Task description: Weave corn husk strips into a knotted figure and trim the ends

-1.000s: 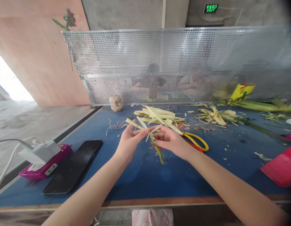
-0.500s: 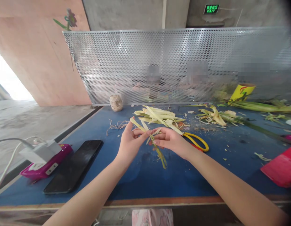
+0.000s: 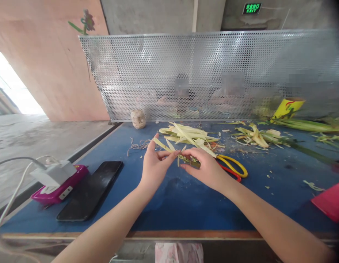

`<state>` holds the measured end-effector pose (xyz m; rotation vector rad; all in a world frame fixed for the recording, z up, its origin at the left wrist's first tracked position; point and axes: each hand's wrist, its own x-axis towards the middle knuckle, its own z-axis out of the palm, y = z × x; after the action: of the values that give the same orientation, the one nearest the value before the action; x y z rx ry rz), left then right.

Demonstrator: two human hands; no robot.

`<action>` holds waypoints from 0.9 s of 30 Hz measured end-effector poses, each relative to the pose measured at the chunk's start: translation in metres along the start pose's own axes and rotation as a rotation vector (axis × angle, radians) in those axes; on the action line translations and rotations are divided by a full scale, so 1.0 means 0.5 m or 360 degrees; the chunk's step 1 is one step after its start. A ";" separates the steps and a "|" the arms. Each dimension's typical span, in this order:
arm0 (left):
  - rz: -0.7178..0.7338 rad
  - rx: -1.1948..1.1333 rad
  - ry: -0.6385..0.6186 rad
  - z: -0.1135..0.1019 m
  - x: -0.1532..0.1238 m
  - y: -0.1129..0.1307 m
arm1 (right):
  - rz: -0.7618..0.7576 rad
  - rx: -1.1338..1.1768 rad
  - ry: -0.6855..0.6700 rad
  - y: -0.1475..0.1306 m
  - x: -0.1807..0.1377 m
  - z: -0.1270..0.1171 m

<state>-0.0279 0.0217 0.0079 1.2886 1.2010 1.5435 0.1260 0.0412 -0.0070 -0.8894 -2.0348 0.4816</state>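
My left hand point(image 3: 156, 166) is closed, thumb against fingers, on pale green leaf strips point(image 3: 163, 145) that look like husk or stalk peel. Their free ends poke up past my fingers. From the pinch a narrow plaited-looking length point(image 3: 186, 158) runs to my right hand point(image 3: 206, 168), whose thumb and fingers are bent around it. Part of this length is hidden behind the right fingers. Just beyond lies a pile of pale strips point(image 3: 186, 132). Scissors with yellow and red handles point(image 3: 237, 168) rest by my right wrist, their blades covered.
A black phone point(image 3: 91, 191) and a purple power strip point(image 3: 62, 186) with a white plug lie left. Thin strings point(image 3: 138, 145) and a whitish lump point(image 3: 138, 119) are farther back. Scraps point(image 3: 254, 136), a yellow can point(image 3: 288, 108) and a red object point(image 3: 330, 201) sit right. A perforated metal screen point(image 3: 164, 69) stands behind.
The plaited length's tail, which hung down toward me, now points right and is mostly behind my right hand. My right fingers have shifted around it. The whole view has moved slightly.
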 end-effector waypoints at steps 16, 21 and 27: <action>-0.0139 -0.0310 -0.0037 0.002 0.008 0.011 | -0.0216 -0.0309 -0.0101 -0.004 -0.005 -0.011; -0.0112 -0.0336 0.0015 -0.004 0.013 0.008 | 0.0111 0.0009 -0.0180 0.002 -0.003 -0.011; -0.0082 -0.0366 0.0011 -0.011 0.017 0.003 | 0.0164 0.0165 -0.0405 -0.012 0.005 -0.024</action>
<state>-0.0347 0.0283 0.0111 1.0948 1.0192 1.5982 0.1325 0.0392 0.0047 -0.9105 -2.1759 0.7844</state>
